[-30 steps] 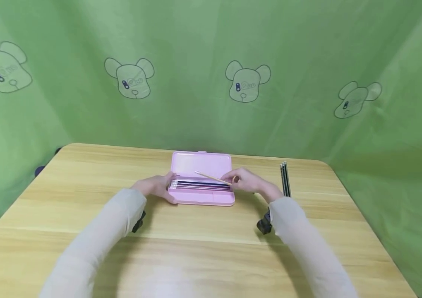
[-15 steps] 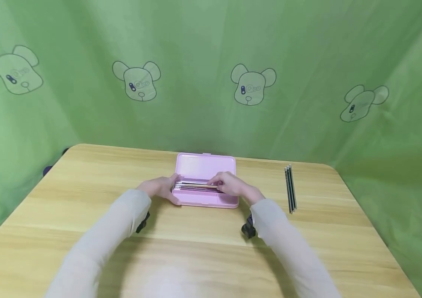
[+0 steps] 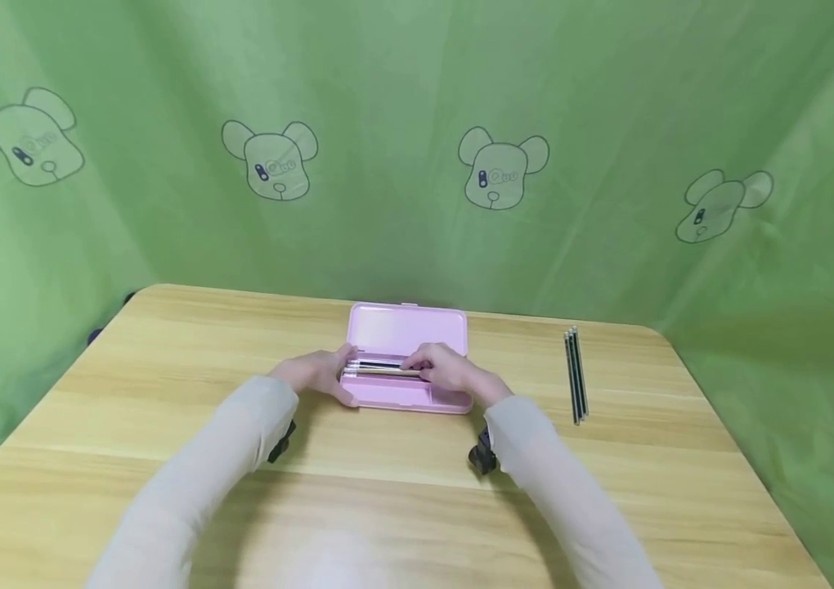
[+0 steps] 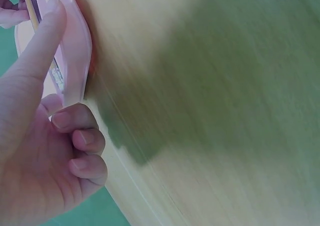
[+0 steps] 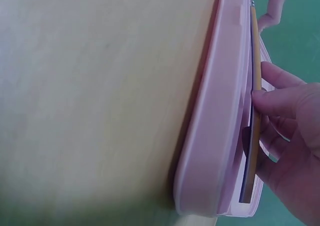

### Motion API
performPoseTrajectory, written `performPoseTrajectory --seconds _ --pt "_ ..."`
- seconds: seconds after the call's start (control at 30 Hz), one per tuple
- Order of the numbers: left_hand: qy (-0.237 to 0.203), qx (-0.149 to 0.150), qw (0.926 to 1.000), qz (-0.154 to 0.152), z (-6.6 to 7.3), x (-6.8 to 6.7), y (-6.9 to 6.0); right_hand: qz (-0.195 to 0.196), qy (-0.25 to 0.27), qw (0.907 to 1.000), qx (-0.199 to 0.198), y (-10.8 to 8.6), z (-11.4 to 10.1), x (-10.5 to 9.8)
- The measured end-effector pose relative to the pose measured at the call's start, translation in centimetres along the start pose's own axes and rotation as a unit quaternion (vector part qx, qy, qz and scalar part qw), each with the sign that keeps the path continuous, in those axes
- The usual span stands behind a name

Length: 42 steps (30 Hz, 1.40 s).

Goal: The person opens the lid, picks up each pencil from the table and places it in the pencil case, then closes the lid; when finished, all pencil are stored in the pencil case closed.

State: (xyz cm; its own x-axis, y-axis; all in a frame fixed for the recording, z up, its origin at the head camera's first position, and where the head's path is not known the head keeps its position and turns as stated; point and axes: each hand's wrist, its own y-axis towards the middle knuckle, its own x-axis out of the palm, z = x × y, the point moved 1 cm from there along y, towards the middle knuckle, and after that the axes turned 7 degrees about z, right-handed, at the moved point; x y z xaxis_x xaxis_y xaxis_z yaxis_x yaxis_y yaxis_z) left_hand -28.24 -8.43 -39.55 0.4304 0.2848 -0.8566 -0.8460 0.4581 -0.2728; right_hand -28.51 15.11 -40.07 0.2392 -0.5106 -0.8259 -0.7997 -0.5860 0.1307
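**Desk:** Who has hold of what?

**Photographer:** At a wooden table (image 3: 402,458), a person's left hand (image 3: 317,372) grips the left end of a pink pencil case (image 3: 391,393), thumb stretched at the near corner, fingers curled. The right hand (image 3: 454,368) pinches a wood-coloured pencil (image 5: 256,46) between thumb and index finger.

**Desk:** And that pencil's place?

**Photographer:** Lengthwise over the tray, beside a row of pencils (image 3: 380,364) inside, eraser end toward the left hand, the other end short of the case's right wall. Whether it touches the tray floor, I cannot tell.

**Desk:** How tight are the edges?

**Photographer:** Tightest at the back: the lid (image 3: 402,325) is swung away from the person, its rim near the table's far edge, a green curtain (image 3: 387,245) just behind. In front, a broad stretch of tabletop runs from the near rim toward the person, between two sleeved forearms.

**Desk:** Off to the right?

**Photographer:** A few dark pencils (image 3: 576,376) lie side by side, pointing away from the person, well apart from the case, with a strip of tabletop between.
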Motion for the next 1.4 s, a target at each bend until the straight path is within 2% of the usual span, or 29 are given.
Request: performPoseTrajectory --seconds 0.43,0.67,0.8,1.07,1.3,1.4 --pt "-0.010 -0.008 0.9999 -0.002 -0.1 0.2 0.2 -0.012 -0.001 0.9999 0.007 -0.2 0.3 0.1" --pt "-0.010 -0.005 0.9999 0.010 -0.2 0.3 0.3 -0.009 0.057 0.9980 0.025 -1.0 0.8 -1.4" --pt "-0.002 -0.001 1.0000 0.003 -0.2 0.4 0.3 0.000 0.075 0.9968 0.028 -1.8 1.2 -2.2" --pt "-0.014 0.003 0.9999 0.003 -0.2 0.5 0.1 0.036 0.081 0.9945 0.057 -4.5 2.7 -4.8" --pt "-0.018 0.000 0.9998 0.007 -0.2 0.5 0.2 0.053 0.062 0.9883 0.129 -9.2 5.6 -8.8" --pt "-0.017 0.010 0.9997 0.013 -0.5 0.5 0.1 0.052 0.050 0.9859 0.151 -11.0 7.2 -10.1"
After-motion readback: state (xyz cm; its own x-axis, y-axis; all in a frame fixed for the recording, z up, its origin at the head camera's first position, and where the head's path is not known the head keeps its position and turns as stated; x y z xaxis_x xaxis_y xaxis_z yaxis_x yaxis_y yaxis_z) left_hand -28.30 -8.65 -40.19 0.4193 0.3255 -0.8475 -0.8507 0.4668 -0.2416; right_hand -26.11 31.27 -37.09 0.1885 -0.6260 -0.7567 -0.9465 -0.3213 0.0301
